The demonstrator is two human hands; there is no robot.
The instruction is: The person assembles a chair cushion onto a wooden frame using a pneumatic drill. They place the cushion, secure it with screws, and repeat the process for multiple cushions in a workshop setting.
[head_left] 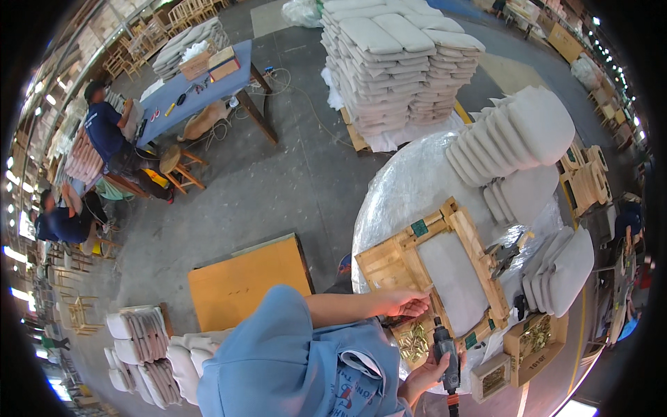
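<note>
My right fingers (424, 375) grip drill (447, 353) by frame (479, 263), left fingers (415, 304) half-curled beside it, hold unclear; cardboard box (558, 352) holds metal bits (536, 335).

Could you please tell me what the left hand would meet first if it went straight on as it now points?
The left hand would probably meet the wooden rail first, then the pale pad beyond; its height is unclear, so it might pass above.
</note>
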